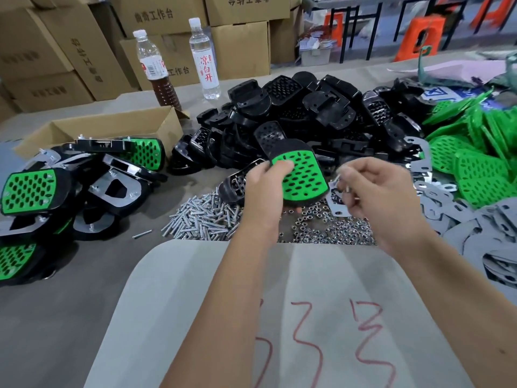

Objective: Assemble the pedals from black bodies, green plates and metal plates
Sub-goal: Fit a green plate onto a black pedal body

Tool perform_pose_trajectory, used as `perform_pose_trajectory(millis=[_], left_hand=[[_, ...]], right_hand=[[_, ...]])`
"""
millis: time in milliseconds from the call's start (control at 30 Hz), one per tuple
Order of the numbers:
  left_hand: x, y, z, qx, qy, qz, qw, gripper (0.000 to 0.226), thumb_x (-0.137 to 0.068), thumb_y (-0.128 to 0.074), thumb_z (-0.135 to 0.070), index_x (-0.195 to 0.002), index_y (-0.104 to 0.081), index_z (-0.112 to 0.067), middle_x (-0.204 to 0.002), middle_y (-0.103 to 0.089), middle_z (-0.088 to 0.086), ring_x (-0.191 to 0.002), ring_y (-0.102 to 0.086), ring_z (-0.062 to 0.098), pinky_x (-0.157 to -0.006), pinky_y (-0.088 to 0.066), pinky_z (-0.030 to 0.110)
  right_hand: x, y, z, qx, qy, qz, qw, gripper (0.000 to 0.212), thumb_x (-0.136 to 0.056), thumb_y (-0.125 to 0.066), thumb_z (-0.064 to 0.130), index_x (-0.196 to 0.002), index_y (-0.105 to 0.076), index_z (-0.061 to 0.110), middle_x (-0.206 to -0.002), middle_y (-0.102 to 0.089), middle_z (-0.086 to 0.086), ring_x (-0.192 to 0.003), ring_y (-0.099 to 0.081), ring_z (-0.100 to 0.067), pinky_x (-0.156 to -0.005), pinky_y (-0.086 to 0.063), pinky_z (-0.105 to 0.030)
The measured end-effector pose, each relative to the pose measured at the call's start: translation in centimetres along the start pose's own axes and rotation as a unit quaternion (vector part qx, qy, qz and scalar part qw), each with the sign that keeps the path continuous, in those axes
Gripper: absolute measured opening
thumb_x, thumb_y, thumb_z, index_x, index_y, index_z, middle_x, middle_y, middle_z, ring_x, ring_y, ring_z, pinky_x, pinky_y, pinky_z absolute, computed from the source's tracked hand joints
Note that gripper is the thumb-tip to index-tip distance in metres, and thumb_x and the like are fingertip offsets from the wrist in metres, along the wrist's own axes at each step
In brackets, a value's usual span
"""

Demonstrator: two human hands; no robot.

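My left hand (264, 189) grips a black pedal body with a green perforated plate (303, 179) seated on its face, held tilted above the table. My right hand (375, 191) is just to its right, fingers curled, pinching small metal screws (340, 179). A big heap of black bodies (302, 116) lies behind. Loose green plates (472, 152) are piled at the right. Grey metal plates (458, 217) spread at the right front. Bolts (204, 217) and nuts (330, 228) lie in piles under my hands.
Finished pedals (56, 189) are stacked at the left beside an open cardboard box (112, 127). Two bottles (202, 57) stand at the back in front of stacked cartons. A pale sheet with red marks (279, 317) covers the near table edge.
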State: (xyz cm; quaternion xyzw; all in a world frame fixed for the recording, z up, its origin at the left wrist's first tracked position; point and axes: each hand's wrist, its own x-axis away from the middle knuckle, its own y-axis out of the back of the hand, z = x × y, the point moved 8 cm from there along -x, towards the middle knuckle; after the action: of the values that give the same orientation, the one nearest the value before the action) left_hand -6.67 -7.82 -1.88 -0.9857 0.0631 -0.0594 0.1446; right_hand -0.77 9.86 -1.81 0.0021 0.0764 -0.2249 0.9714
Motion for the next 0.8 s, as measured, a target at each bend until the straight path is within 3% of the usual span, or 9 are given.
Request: perform_pose_trajectory(millis=[67,200,367,700,800], left_hand=[[0.4,-0.8,0.4,-0.055,0.001,0.024,0.998,0.014,-0.097,-0.062,-0.017,-0.084,-0.069,-0.018,-0.071,-0.073,-0.005,-0.059,-0.07,0.013,-0.04,-0.041,0.02],[0.9,-1.7,1.1,-0.111,0.002,0.069,0.991,0.016,-0.096,-0.062,-0.018,-0.082,-0.07,-0.018,-0.067,-0.073,-0.006,-0.054,-0.069,0.009,-0.038,-0.039,0.017],[0.9,-2.6,1.8,-0.173,0.002,0.093,0.98,0.019,-0.076,-0.062,-0.036,-0.081,-0.069,-0.019,-0.069,-0.07,-0.003,-0.056,-0.066,0.012,-0.039,-0.037,0.021],[0.4,-2.5,2.2,-0.181,0.001,0.101,0.978,0.014,-0.075,-0.064,-0.038,-0.068,-0.073,-0.031,-0.067,-0.069,-0.003,-0.057,-0.064,0.013,-0.04,-0.035,0.021],[0.1,-2.1,2.4,-0.171,0.001,0.083,0.982,0.015,-0.074,-0.064,-0.037,-0.066,-0.072,-0.028,-0.065,-0.068,-0.002,-0.054,-0.063,0.013,-0.038,-0.033,0.021]], right_hand=[[0.1,1.7,0.3,-0.027,0.024,-0.044,0.998,0.023,-0.099,-0.068,0.017,-0.078,-0.077,0.025,-0.068,-0.065,-0.003,-0.051,-0.05,-0.012,-0.044,-0.037,-0.02],[0.3,1.6,1.3,-0.003,0.087,-0.047,0.995,0.015,-0.096,-0.072,0.019,-0.084,-0.078,0.025,-0.073,-0.07,0.001,-0.052,-0.053,-0.012,-0.045,-0.041,-0.021],[0.4,1.6,1.7,0.046,0.127,-0.056,0.989,0.015,-0.097,-0.071,0.013,-0.086,-0.077,0.022,-0.073,-0.07,0.001,-0.055,-0.057,-0.009,-0.05,-0.044,-0.017],[0.9,0.9,2.7,0.149,0.209,-0.06,0.965,0.012,-0.096,-0.073,0.014,-0.087,-0.074,0.021,-0.072,-0.068,0.015,-0.062,-0.063,-0.008,-0.062,-0.049,-0.019],[1.2,0.7,3.4,0.206,0.254,-0.062,0.943,0.011,-0.095,-0.073,0.011,-0.085,-0.074,0.015,-0.076,-0.069,0.011,-0.069,-0.064,-0.011,-0.063,-0.05,-0.026]])
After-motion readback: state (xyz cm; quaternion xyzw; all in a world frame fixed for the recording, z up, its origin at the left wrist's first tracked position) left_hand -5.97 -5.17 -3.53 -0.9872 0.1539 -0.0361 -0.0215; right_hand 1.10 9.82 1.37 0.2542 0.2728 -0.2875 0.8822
